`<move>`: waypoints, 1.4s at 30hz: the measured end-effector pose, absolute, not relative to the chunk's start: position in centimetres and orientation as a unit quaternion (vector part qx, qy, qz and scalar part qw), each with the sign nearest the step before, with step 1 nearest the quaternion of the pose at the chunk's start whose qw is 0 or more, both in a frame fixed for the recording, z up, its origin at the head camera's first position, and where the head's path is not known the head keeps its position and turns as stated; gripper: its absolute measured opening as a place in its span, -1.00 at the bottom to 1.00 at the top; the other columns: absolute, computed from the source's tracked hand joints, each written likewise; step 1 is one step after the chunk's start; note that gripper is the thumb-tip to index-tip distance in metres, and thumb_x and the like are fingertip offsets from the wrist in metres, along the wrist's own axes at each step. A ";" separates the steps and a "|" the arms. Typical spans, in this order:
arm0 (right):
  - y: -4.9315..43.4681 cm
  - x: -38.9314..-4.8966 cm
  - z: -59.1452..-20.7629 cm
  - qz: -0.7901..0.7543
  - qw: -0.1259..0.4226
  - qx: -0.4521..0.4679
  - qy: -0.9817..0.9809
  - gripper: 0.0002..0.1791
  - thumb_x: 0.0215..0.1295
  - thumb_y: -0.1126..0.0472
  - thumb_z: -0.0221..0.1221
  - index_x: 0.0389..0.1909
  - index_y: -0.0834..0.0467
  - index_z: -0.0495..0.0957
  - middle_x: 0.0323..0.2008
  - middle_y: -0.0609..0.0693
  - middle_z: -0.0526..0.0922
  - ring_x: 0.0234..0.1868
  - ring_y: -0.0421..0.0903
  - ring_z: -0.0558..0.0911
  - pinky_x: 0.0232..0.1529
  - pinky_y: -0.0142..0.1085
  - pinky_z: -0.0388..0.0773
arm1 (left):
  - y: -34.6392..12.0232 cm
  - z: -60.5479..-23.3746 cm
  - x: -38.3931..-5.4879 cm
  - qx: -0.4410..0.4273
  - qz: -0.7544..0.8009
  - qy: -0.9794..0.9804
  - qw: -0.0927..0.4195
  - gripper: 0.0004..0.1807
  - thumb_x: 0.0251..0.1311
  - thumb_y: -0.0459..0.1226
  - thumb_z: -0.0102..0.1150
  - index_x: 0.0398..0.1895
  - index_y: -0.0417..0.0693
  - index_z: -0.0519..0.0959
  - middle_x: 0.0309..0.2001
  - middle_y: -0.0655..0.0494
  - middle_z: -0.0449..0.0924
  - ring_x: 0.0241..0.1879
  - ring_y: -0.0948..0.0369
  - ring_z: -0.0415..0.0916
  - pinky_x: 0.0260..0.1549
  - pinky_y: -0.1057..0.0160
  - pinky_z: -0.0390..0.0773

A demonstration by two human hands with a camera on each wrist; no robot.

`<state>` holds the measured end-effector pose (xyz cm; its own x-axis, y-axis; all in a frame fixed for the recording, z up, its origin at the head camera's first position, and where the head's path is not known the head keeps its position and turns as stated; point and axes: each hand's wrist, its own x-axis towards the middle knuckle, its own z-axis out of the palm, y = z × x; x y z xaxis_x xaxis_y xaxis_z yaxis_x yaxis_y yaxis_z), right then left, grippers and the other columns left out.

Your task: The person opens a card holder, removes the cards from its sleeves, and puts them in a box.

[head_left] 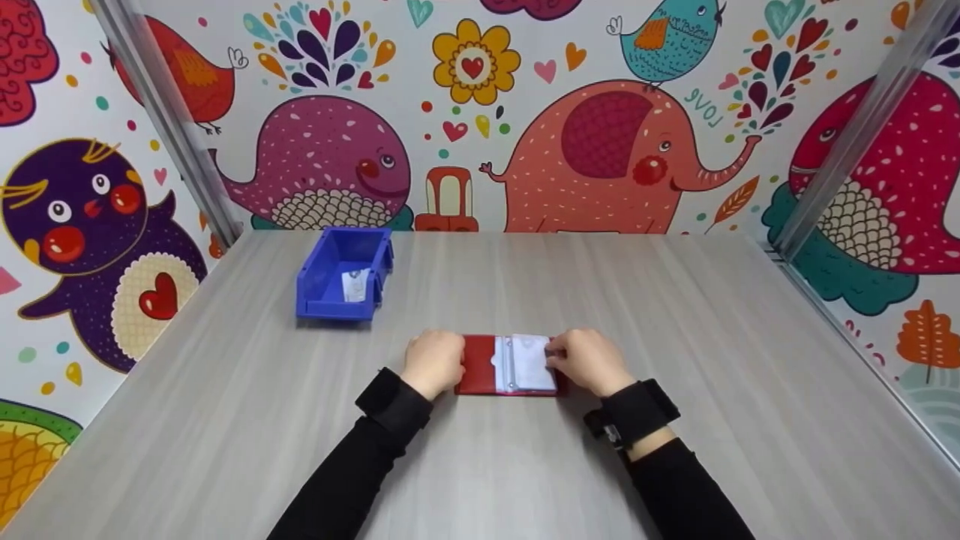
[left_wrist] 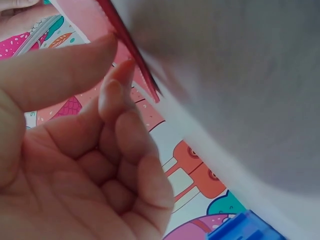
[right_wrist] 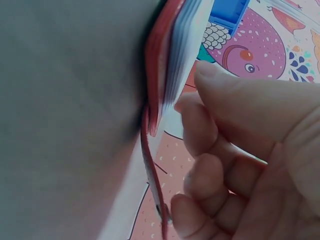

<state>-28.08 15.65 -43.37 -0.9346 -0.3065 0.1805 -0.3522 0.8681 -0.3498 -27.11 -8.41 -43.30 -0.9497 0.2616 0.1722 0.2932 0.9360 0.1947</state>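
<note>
A small red card holder (head_left: pixel 477 367) lies spread on the table, its clear sleeves (head_left: pixel 531 364) stacked over the right half. At its left edge my left hand (head_left: pixel 436 364) pinches the red cover (left_wrist: pixel 131 47) between thumb and forefinger, the other fingers curled in. My right hand (head_left: pixel 592 361) is at the right edge of the sleeves, its fingers bent and the thumb and forefinger tips close together there. A small dark patch shows beside those fingertips in the head view. I cannot tell whether the right fingertips grip a sleeve or something in it.
Back left on the table (head_left: pixel 675 315) stands an open blue bin (head_left: pixel 335 309) with a printed paper or card (head_left: pixel 355 286) inside. A narrow red strap (right_wrist: pixel 152 170) shows below the holder in the right wrist view. Patterned walls (head_left: pixel 465 135) close off the back and sides.
</note>
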 end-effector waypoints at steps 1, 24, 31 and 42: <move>15.7 -28.2 -43.4 0.197 0.063 0.170 -0.964 -0.84 0.15 0.27 0.39 -0.23 0.17 0.77 -0.29 0.01 0.73 -0.35 -0.08 0.58 -0.25 -0.12 0.54 | -8.4 -43.4 -27.2 -0.140 -0.106 -0.982 0.071 -0.74 -0.02 -0.38 0.35 -0.71 -0.06 0.48 -0.59 0.07 0.53 -0.37 -0.04 0.57 -0.38 0.00 0.51; 15.5 -29.3 -43.7 0.198 0.047 0.198 -0.959 -0.78 0.19 0.38 0.32 -0.12 0.28 0.72 -0.29 0.11 0.70 -0.30 0.00 0.58 -0.17 -0.08 0.54 | -8.3 -43.3 -27.1 -0.138 -0.100 -0.983 0.075 -0.73 -0.04 -0.38 0.35 -0.74 -0.04 0.47 -0.58 0.06 0.55 -0.37 -0.05 0.58 -0.37 -0.01 0.51; 15.5 -29.3 -43.7 0.192 0.047 0.206 -0.958 -0.83 0.18 0.40 0.31 -0.19 0.27 0.73 -0.33 0.09 0.68 -0.34 -0.02 0.54 -0.19 -0.09 0.53 | -8.4 -43.3 -27.1 -0.143 -0.102 -0.981 0.080 -0.69 -0.06 -0.39 0.35 -0.78 -0.02 0.43 -0.61 0.08 0.53 -0.37 -0.05 0.59 -0.39 -0.01 0.50; 15.6 -29.1 -43.7 0.177 0.066 0.235 -0.953 -0.91 0.12 0.45 0.29 -0.46 0.21 0.63 -0.50 0.05 0.58 -0.46 -0.03 0.44 -0.33 -0.12 0.47 | -8.4 -43.2 -27.0 -0.145 -0.101 -0.981 0.083 -0.71 -0.04 -0.36 0.37 -0.75 -0.02 0.46 -0.62 0.12 0.51 -0.37 -0.03 0.58 -0.39 0.03 0.49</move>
<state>-29.14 15.58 -43.66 -0.8811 -0.4246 0.2083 -0.4710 0.8269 -0.3073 -27.01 -8.44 -43.20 -0.9444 0.2674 0.1913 0.3006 0.9379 0.1732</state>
